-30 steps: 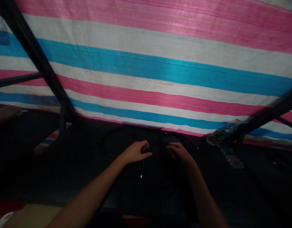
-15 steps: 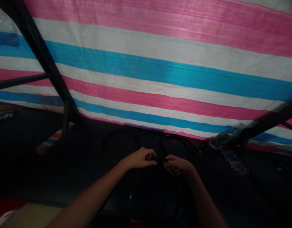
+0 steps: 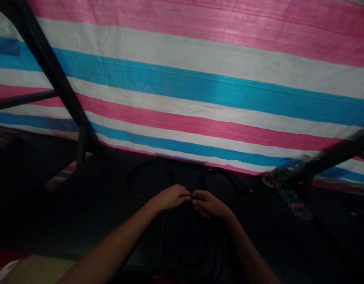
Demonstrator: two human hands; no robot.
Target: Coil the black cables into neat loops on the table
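Observation:
A coil of thin black cable [image 3: 162, 240] hangs in a loop below my two hands, over the dark table's near part. My left hand [image 3: 174, 196] pinches the top of the coil between thumb and fingers. Close beside it, my right hand [image 3: 207, 203] is closed on the same cable, its fingertips almost meeting the left ones. Behind the left hand lies another black cable coil [image 3: 149, 163]. A further coil [image 3: 226, 172], with a pale plug at its right end, lies behind the right hand.
A clear plastic bottle [image 3: 284, 172] with a green label lies at the back right by a dark metal strut [image 3: 341, 152]. Another strut [image 3: 59, 85] slants down at the left. A striped pink, white and blue sheet [image 3: 199, 86] hangs behind the black table [image 3: 81, 221].
My right hand has moved left, closing the gap to my left hand. The left fingers have come together on the cable. The coil hanging below has shifted slightly left.

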